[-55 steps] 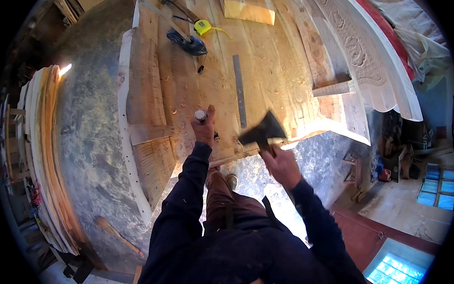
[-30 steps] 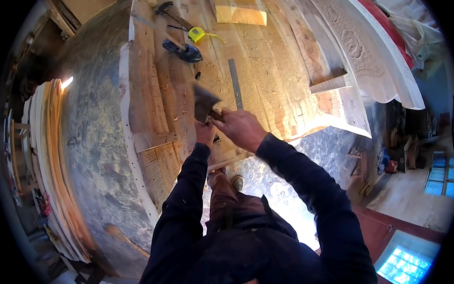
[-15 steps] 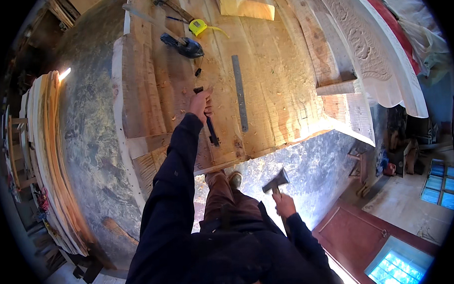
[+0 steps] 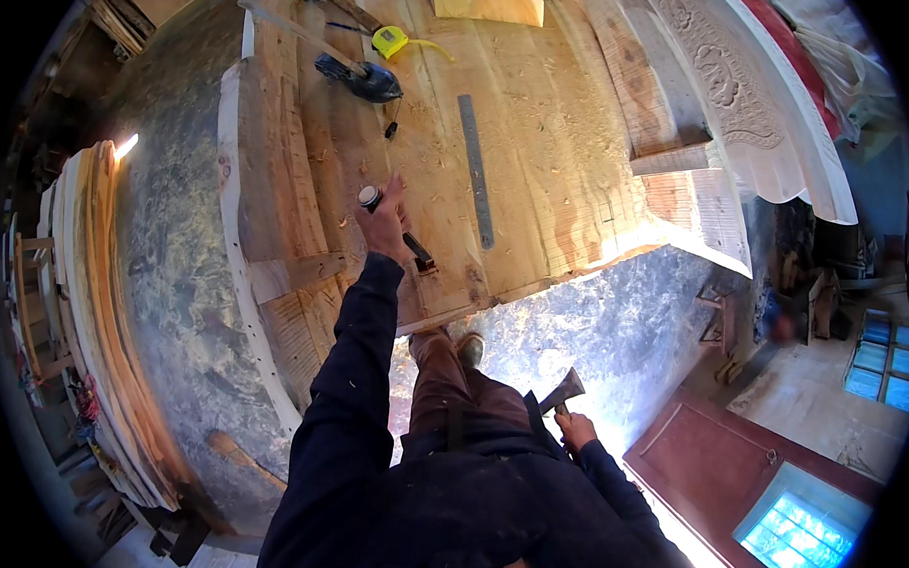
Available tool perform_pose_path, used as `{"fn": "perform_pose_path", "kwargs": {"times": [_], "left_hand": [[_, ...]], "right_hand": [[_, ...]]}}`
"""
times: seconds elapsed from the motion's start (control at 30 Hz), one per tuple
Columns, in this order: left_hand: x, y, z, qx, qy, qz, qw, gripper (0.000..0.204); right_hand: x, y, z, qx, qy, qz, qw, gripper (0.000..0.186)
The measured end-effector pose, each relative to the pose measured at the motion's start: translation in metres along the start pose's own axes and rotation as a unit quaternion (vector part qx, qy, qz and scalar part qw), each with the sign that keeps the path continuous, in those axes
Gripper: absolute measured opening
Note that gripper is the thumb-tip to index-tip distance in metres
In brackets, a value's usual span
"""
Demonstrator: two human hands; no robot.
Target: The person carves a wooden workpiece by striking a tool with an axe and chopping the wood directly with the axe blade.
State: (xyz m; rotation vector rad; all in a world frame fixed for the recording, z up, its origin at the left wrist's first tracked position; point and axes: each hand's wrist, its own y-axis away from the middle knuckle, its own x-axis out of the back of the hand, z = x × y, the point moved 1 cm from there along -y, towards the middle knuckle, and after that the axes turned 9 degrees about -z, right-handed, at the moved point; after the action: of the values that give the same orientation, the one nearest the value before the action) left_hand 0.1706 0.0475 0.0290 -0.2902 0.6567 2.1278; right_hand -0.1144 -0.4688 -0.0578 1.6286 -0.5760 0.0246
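A woodworker in dark sleeves stands at a broad timber surface, the right hand low beside the body and closed around the handle of an axe, whose flared, dull grey metal head sits just above the fist. Farther forward, the left hand grips a chisel, one digit stretched out past the tool. The chisel is slim and dark with a pale, round butt showing above the fist; it leans, its lower end meeting the wood to the lower right of that hand, though the very tip is too small to make out. The planked surface beneath is honey-coloured, streaked with grain, strewn with shavings and brightly lit along its near edge. Right of the left hand and well apart from it lies a flat grey metal ruler. Beyond the same hand rest a glossy black object, a yellow tape measure with its tongue partly out and a wooden-handled hammer. Farther off to the right of them are a sunlit wood block and a pale panel carved with scrolling relief.
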Motion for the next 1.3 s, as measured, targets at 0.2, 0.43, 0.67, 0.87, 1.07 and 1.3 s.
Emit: {"fn": "perform_pose_path", "kwargs": {"times": [0.2,0.43,0.67,0.87,1.07,1.3], "left_hand": [[0.006,0.002,-0.011,-0.02,0.005,0.008,1.0,0.039],[-0.005,-0.01,-0.062,-0.123,-0.103,0.017,0.987,0.034],[-0.016,-0.016,-0.036,-0.004,-0.081,-0.07,0.994,0.034],[-0.013,-0.017,-0.045,-0.092,-0.142,-0.047,0.985,0.034],[-0.011,-0.009,-0.055,-0.118,-0.149,-0.04,0.981,0.03],[-0.002,0.009,-0.056,-0.135,-0.086,-0.02,0.987,0.031]], "right_hand": [[0.011,-0.001,-0.016,0.193,0.212,0.087,0.954,0.024],[-0.005,-0.014,-0.006,0.216,0.272,0.086,0.934,0.026],[0.003,-0.006,-0.021,0.122,0.211,0.012,0.97,0.024],[0.004,-0.015,-0.013,0.16,0.217,0.046,0.962,0.03],[0.029,-0.009,-0.052,0.071,-0.059,0.046,0.995,0.048],[0.143,0.052,-0.217,0.215,-0.151,0.144,0.954,0.038]]}}
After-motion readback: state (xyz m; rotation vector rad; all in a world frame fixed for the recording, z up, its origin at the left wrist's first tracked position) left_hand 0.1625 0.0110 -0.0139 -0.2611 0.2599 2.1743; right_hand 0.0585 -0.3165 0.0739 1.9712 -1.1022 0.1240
